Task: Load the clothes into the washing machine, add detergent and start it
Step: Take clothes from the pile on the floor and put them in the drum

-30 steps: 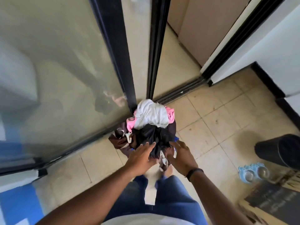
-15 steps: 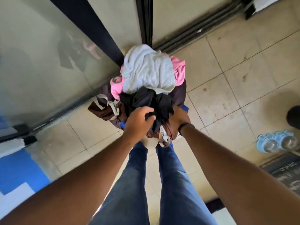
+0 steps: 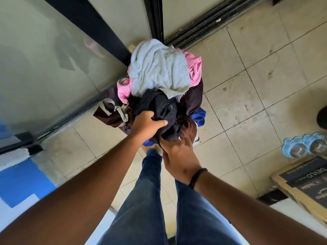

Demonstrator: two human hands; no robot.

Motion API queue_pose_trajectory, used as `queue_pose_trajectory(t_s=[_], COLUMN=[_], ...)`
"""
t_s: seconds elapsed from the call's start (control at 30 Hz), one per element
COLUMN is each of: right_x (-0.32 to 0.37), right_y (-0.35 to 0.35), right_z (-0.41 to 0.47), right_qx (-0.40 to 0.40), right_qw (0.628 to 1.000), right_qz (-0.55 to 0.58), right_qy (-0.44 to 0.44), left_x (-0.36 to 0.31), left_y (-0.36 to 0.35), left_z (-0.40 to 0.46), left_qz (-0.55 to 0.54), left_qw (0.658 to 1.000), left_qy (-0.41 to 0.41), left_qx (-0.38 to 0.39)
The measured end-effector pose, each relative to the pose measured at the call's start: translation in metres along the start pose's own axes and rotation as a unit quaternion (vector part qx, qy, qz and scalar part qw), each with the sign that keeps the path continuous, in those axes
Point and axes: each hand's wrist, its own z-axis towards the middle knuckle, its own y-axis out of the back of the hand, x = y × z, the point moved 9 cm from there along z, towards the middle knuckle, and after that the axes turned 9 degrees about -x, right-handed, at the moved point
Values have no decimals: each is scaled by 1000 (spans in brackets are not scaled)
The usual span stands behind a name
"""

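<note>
Since half a second ago the right hand point(image 3: 178, 156) has slid down under the near edge of the bundle of clothes point(image 3: 159, 89), its grip hidden beneath the cloth so I cannot tell how it holds. Just left of it, the left hand point(image 3: 146, 124) pinches the black garment point(image 3: 159, 106) tightly. Beyond lie a white cloth point(image 3: 157, 68) and pink cloth point(image 3: 194, 68), over the tiled floor point(image 3: 247, 85). Farther off, a sliding door track point(image 3: 203, 27) crosses the floor.
</note>
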Motion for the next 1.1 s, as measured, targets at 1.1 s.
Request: queue_pose_trajectory(t_s=[1.1], right_x=[39], right_y=[-20], right_z=[25], right_qx=[99], right_qw=[973], right_qz=[-184], right_qy=[95], left_x=[2], left_y=[85], left_z=[-49], left_qz=[-30], left_qw=[950], left_qy=[-184], left_qx=[-252])
